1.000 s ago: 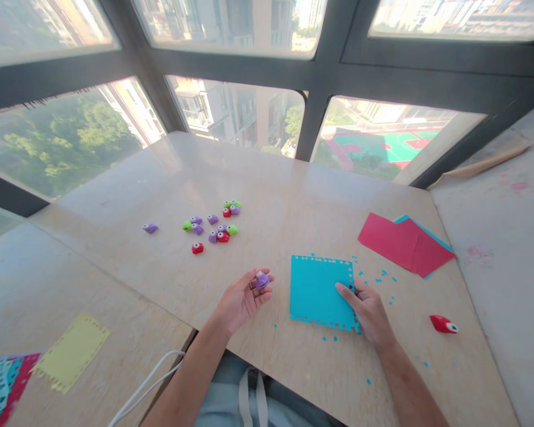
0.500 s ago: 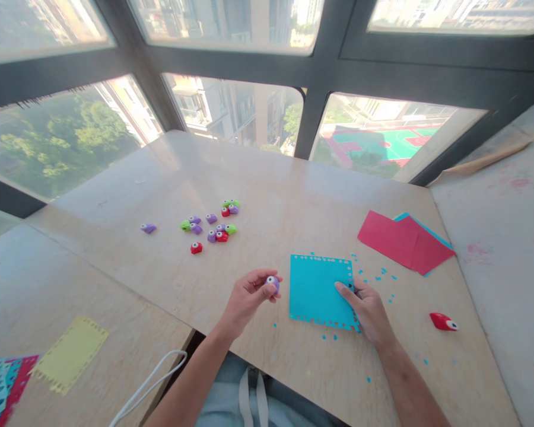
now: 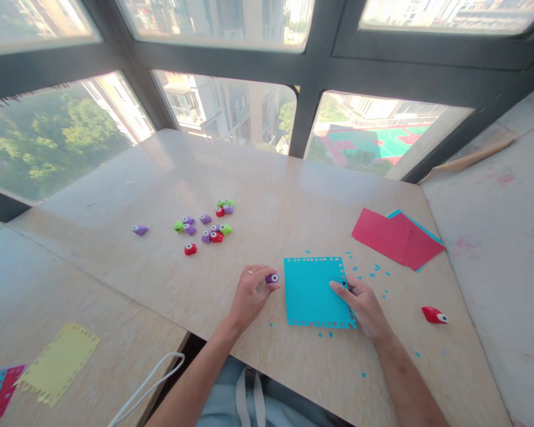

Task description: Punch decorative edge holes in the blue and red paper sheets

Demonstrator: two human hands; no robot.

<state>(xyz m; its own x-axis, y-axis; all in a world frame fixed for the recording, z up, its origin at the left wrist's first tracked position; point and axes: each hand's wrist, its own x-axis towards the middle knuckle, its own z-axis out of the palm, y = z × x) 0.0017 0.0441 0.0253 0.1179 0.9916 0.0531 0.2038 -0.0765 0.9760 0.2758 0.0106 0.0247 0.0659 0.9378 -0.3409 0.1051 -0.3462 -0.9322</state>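
Observation:
A small purple paper punch [image 3: 272, 278] with an eye-like white and black button is pinched in the fingertips of my left hand [image 3: 249, 301]. Just right of it is a square of blue paper [image 3: 311, 293], with small holes punched along its top, right and bottom edges and a plain left edge. My right hand [image 3: 365, 307] grips the right edge of that paper, thumb on top and fingers partly hidden beneath. Tiny blue cut-outs [image 3: 372, 274] lie scattered around the sheet.
Several purple, green and red punches [image 3: 216, 237] cluster at the left-centre; one red punch [image 3: 435, 315] lies at right. Red sheets [image 3: 382, 236] sit at the back right. A punched yellow sheet [image 3: 61, 363] and a white cable [image 3: 149, 382] are at lower left. Windows [image 3: 226, 112] border the table.
The purple punch has turned in my left fingers, so its eye-like button now faces right. My right hand still holds the blue paper. The whole view has shifted slightly.

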